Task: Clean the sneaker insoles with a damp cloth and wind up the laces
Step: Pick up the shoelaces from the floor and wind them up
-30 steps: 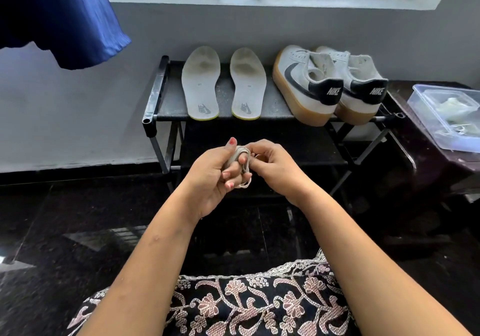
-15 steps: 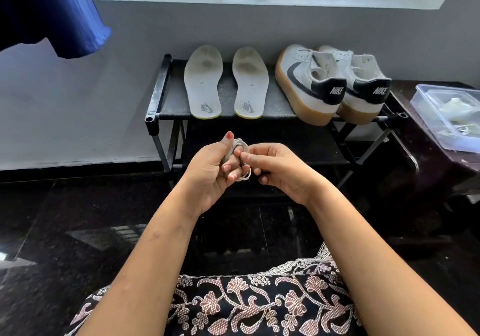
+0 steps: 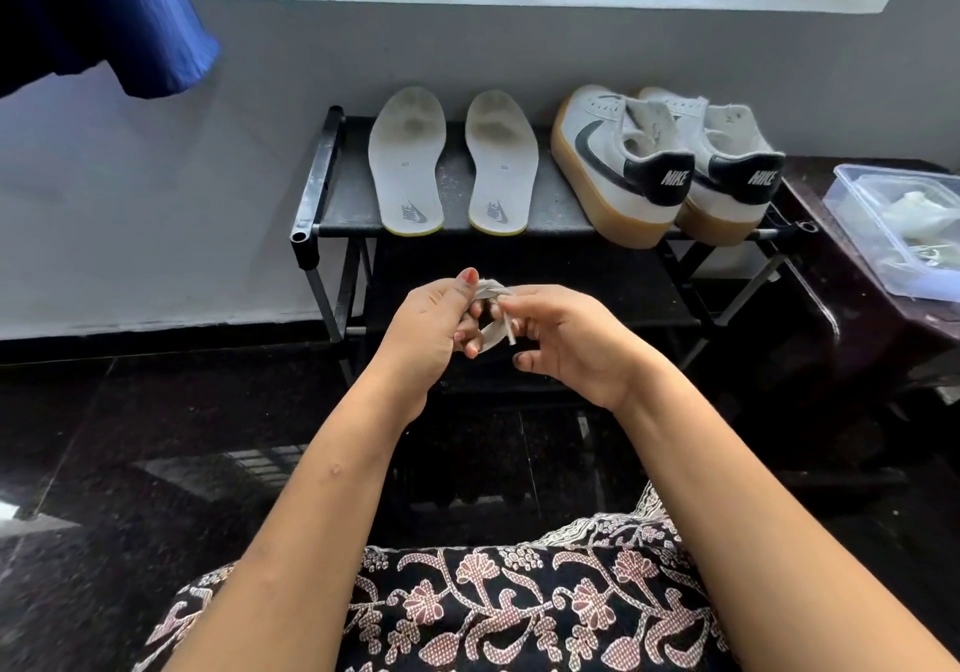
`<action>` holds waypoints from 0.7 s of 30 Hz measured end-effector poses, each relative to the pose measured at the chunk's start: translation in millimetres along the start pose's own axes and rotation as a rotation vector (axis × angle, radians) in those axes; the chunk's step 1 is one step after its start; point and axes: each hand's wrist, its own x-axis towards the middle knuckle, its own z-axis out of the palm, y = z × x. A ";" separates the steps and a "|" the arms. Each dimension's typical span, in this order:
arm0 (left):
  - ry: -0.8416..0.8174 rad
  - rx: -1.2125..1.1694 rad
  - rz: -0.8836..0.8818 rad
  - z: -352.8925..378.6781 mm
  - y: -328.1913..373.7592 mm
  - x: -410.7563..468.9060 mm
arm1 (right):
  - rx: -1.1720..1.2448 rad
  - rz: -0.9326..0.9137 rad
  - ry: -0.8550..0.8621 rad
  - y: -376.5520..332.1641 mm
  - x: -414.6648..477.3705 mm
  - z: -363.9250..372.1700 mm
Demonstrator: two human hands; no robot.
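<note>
Head view looks down over a black glossy floor [image 3: 130, 463] and a grey wall [image 3: 156, 193], with a blue cloth [image 3: 104, 11] hanging at upper left. Against the wall stands a black shoe rack [image 3: 332, 193]; on its top shelf a pair of white sneakers [image 3: 665, 162] with gum soles sits at the right, heels toward the camera, touching side by side. Left of them two grey insoles [image 3: 452, 162] lie flat, just apart, heels toward the camera. A clear plastic container [image 3: 898, 229] rests on a dark table [image 3: 857, 318] at far right. In front of the rack, the left hand [image 3: 426, 328] grips a coiled grey lace [image 3: 491, 318] looped around its fingers, while the right hand [image 3: 566, 338] pinches the lace's free end between thumb and forefinger, its white tip [image 3: 510, 336] pointing downward.
</note>
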 end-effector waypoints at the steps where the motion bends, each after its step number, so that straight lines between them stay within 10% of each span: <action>1: 0.004 0.025 0.012 1.3 -0.6 0.3 | 0.040 0.004 -0.015 0.6 0.3 0.6; 10: 0.047 0.001 0.029 -2.7 -6.1 1.3 | -0.068 -0.074 -0.150 2.6 0.2 0.9; 21: 0.047 0.004 -0.056 -1.4 -10.7 2.0 | -0.527 -0.246 0.340 13.2 9.2 8.7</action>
